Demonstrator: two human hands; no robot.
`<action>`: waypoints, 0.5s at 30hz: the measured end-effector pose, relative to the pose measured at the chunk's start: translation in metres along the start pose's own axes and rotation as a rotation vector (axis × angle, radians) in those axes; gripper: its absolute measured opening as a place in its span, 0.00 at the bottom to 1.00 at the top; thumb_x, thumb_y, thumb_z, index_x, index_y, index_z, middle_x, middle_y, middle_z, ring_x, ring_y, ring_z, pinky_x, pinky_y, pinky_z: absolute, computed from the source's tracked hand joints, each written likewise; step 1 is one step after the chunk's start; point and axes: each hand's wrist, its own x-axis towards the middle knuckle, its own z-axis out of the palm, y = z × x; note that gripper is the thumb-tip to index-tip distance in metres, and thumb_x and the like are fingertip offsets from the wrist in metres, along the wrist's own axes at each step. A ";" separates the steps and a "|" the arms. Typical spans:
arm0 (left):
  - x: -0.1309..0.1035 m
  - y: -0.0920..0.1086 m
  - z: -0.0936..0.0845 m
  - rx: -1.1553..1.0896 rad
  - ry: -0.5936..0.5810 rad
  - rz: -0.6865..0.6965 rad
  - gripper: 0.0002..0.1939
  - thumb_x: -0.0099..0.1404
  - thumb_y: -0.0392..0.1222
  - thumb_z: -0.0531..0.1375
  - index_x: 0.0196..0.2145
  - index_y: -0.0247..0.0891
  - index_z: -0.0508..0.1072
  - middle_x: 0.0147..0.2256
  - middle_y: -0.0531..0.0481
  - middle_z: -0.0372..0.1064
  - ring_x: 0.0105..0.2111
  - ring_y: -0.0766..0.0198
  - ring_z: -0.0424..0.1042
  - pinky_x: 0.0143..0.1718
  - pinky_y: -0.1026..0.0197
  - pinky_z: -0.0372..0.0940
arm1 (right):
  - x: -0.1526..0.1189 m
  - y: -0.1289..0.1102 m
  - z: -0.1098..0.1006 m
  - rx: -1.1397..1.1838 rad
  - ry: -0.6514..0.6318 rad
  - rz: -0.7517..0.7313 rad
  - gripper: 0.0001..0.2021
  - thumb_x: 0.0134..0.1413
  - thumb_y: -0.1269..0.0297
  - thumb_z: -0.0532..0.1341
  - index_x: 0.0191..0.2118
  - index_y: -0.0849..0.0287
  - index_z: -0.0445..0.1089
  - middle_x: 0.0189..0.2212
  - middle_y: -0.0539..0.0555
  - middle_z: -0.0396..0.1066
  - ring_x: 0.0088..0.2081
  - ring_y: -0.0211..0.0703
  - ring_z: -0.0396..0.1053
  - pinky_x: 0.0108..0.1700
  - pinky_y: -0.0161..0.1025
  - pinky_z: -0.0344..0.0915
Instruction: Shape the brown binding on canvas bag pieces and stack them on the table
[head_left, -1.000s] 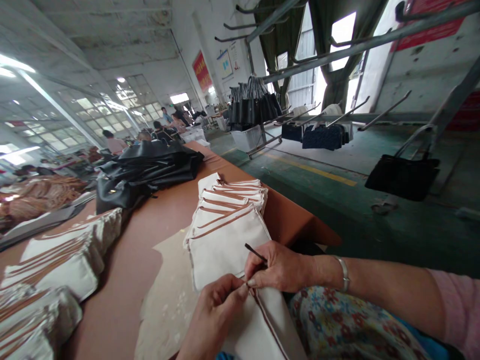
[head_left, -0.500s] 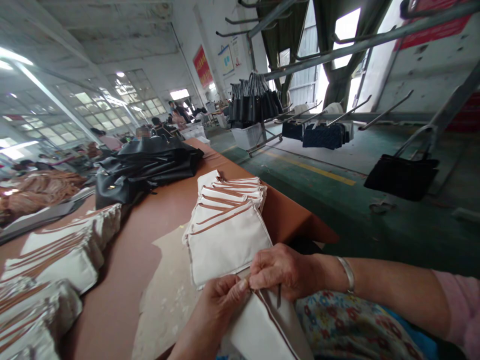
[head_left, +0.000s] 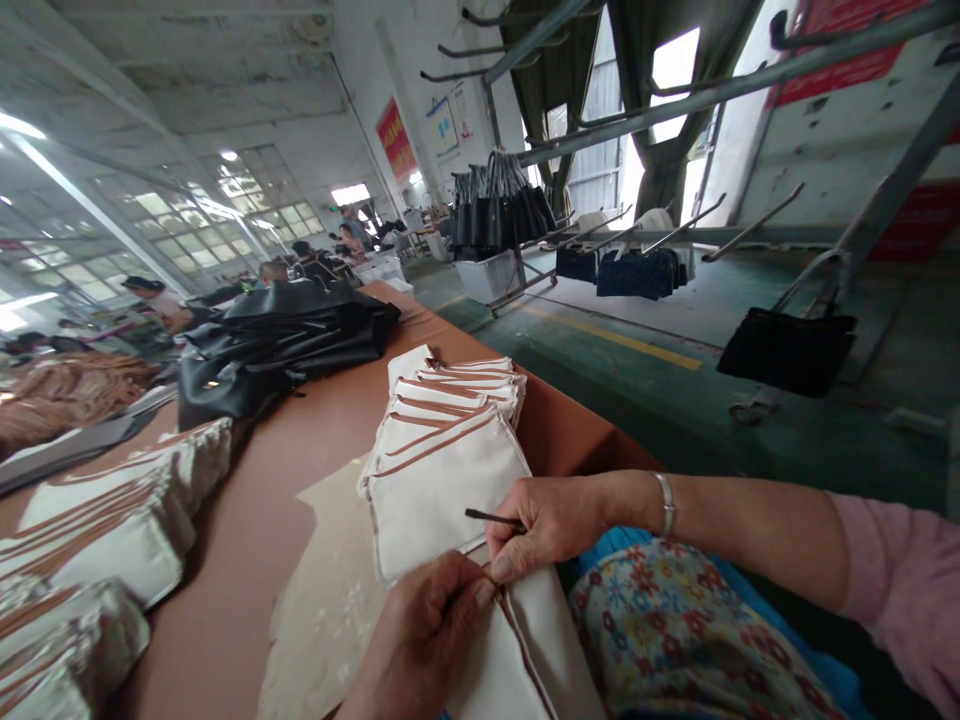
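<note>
My left hand pinches the top end of a white fabric piece with a brown-edged opening, low in the view. Against it, the fingertips of my right hand close on the same end. A thin dark tool sticks out to the left from my right hand's fingers; its other end is hidden. Just beyond both hands lies a fanned stack of white pieces with brown strips. The stack rests partly on a beige sheet.
More white pieces lie in rows along the left of the brown table. Black material is heaped at its far end. A metal rack with black bags stands beyond, and people sit in the left background.
The dark tool in my right hand has swung from pointing down to pointing left. My right forearm has shifted left and up slightly. Both hands stay at the white piece's end.
</note>
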 end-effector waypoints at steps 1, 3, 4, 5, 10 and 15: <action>-0.001 -0.001 0.001 -0.014 0.010 0.007 0.18 0.63 0.54 0.58 0.24 0.37 0.69 0.22 0.55 0.59 0.25 0.65 0.59 0.26 0.65 0.52 | 0.001 0.001 0.002 0.021 -0.003 -0.010 0.15 0.55 0.56 0.63 0.30 0.66 0.68 0.21 0.45 0.58 0.24 0.28 0.53 0.25 0.26 0.52; -0.002 -0.006 0.005 -0.120 0.017 0.015 0.19 0.62 0.55 0.60 0.23 0.37 0.68 0.21 0.56 0.58 0.24 0.67 0.57 0.25 0.66 0.52 | 0.002 0.007 0.008 0.108 0.023 -0.018 0.16 0.54 0.55 0.64 0.30 0.66 0.68 0.21 0.45 0.58 0.24 0.28 0.53 0.24 0.26 0.52; -0.002 -0.010 0.008 -0.215 0.013 0.008 0.20 0.61 0.56 0.61 0.23 0.37 0.67 0.21 0.56 0.58 0.23 0.68 0.56 0.24 0.67 0.51 | 0.002 0.011 0.011 0.159 0.045 -0.014 0.17 0.53 0.54 0.64 0.30 0.66 0.68 0.21 0.45 0.58 0.23 0.28 0.52 0.24 0.27 0.51; -0.002 -0.014 0.012 -0.335 0.004 -0.009 0.21 0.60 0.57 0.62 0.22 0.37 0.66 0.20 0.57 0.56 0.22 0.69 0.54 0.23 0.67 0.50 | 0.002 0.015 0.014 0.205 0.070 -0.006 0.18 0.53 0.52 0.65 0.30 0.66 0.69 0.21 0.45 0.58 0.23 0.28 0.52 0.23 0.27 0.50; 0.000 -0.039 0.017 -0.745 -0.048 -0.088 0.24 0.60 0.62 0.60 0.25 0.36 0.67 0.20 0.58 0.54 0.20 0.71 0.49 0.21 0.68 0.47 | -0.003 0.019 0.020 0.256 0.171 0.004 0.19 0.51 0.50 0.66 0.30 0.66 0.70 0.20 0.45 0.59 0.21 0.28 0.50 0.21 0.28 0.46; -0.003 -0.057 -0.012 -0.562 -0.327 -0.067 0.22 0.62 0.58 0.60 0.28 0.32 0.72 0.26 0.53 0.61 0.27 0.67 0.56 0.29 0.66 0.54 | -0.015 0.019 0.010 0.190 0.230 -0.008 0.18 0.51 0.51 0.65 0.30 0.66 0.71 0.20 0.46 0.59 0.21 0.29 0.52 0.22 0.28 0.48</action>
